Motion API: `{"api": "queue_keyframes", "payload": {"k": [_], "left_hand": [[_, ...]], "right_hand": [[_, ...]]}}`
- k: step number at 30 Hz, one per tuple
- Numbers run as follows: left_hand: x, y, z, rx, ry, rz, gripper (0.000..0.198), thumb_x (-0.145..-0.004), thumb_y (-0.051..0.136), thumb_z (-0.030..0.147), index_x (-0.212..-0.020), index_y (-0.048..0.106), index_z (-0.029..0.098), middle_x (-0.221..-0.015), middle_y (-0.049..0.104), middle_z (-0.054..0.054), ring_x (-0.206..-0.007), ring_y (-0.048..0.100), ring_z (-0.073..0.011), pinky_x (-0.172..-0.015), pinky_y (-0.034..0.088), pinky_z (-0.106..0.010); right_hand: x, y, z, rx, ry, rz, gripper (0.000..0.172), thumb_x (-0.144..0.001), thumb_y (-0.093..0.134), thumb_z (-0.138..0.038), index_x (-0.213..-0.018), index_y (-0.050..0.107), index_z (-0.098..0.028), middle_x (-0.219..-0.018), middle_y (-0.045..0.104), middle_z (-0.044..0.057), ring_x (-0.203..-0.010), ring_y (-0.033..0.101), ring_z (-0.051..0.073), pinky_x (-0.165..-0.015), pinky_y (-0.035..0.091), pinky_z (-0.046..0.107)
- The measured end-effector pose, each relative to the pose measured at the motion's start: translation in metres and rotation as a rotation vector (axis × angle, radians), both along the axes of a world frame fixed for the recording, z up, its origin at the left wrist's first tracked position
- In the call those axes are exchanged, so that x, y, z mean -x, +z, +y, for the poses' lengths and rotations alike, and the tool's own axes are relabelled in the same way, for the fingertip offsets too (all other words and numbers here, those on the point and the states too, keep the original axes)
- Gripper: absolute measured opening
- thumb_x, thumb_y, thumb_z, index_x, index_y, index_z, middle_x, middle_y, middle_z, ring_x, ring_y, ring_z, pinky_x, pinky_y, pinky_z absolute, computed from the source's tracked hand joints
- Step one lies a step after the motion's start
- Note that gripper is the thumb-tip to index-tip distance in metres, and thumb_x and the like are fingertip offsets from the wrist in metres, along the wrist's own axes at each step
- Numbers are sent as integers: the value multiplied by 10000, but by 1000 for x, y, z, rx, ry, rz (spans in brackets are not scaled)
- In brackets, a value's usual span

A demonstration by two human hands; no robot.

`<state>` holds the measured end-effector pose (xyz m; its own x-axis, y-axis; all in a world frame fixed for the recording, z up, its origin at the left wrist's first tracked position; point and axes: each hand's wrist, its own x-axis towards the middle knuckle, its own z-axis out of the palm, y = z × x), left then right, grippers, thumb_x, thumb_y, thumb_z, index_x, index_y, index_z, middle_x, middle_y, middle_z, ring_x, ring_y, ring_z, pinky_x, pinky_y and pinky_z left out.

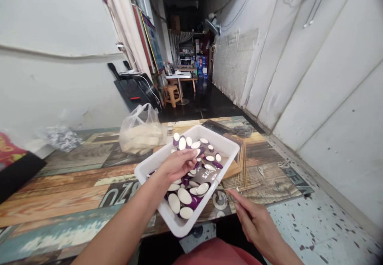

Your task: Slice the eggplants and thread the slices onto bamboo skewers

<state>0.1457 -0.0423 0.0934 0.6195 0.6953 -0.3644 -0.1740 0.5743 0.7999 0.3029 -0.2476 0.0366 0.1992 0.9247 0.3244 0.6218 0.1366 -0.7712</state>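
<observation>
A white plastic tray (176, 228) on the table holds several cut pieces with white oval faces and purple skin, such as one piece (184, 196), lying in water. Over the tray my left hand (179, 165) pinches a purple-and-white piece (200, 151) between thumb and fingers. My right hand (254, 221) is closed beyond the tray's near right edge, its fingertips on a thin stick (222, 184) that points toward the tray. More thin wooden sticks (243, 165) lie on the table right of the tray.
Behind the tray's left side stands a clear plastic bag (142, 137) of pale pieces. The patterned wooden table (74, 177) spreads left. A dark crumpled bag (241, 130) lies at the back right. Farther off are a stool (172, 94) and a small white table (181, 75).
</observation>
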Motion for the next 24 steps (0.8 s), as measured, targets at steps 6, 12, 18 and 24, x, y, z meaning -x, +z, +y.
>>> {"api": "queue_keyframes", "payload": {"k": [6,12,18,24], "left_hand": [[0,0,0,39,43,7,53,-770,557,43,-737,590,69,-729,606,-77,-541,531,-41,-443,449,-92],[0,-1,0,24,47,6,39,-756,583,52,-726,592,76,-673,586,-48,-530,532,-41,-443,454,-90],[-1,-3,1,9,51,1,49,-762,569,47,-750,613,63,-733,610,-71,-532,536,-39,-439,448,-91],[-2,-5,1,7,59,8,45,-754,576,40,-769,613,62,-694,595,-60,-542,555,-54,-441,450,-103]], "right_hand": [[5,-5,3,-1,-3,15,352,-875,416,-232,-1180,590,-240,-835,714,52,-684,661,179,-652,525,270],[3,-8,3,25,-11,-35,360,-886,405,-251,-1207,567,-236,-814,693,53,-594,599,144,-617,500,242],[3,-6,3,57,-32,-50,368,-886,400,-257,-1205,575,-205,-612,609,24,-523,536,137,-559,467,226],[6,-7,5,85,-20,32,375,-887,401,-266,-1210,569,-175,-580,568,5,-498,489,119,-516,431,209]]}}
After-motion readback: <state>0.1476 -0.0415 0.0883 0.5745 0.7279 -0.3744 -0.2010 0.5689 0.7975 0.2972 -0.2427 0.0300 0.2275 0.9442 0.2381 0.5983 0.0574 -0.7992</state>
